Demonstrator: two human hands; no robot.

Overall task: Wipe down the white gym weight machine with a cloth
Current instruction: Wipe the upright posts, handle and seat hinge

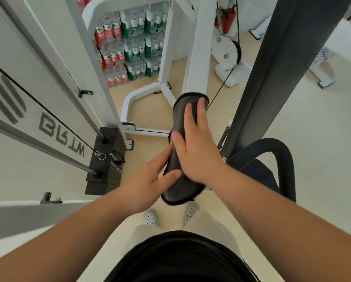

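Observation:
A dark grey cloth (180, 116) with a black hem is wrapped round a slanted white post (199, 58) of the weight machine, in the middle of the view. My right hand (197, 151) lies flat on the cloth, fingers stretched up along the post and thumb spread to the left, pressing it against the metal. From the left, my left hand (148, 186) holds the cloth's lower part, thumb on the front and fingers reaching behind its edge. The post under the cloth is hidden.
A black weight stack (107, 159) with guide rods and a cable sits at the left, beside a white logo panel (28, 119). Shrink-wrapped bottle packs (134, 47) stand behind the frame. A pulley (229, 51), a dark padded column (272, 68) and a black curved bar (282, 155) are at the right.

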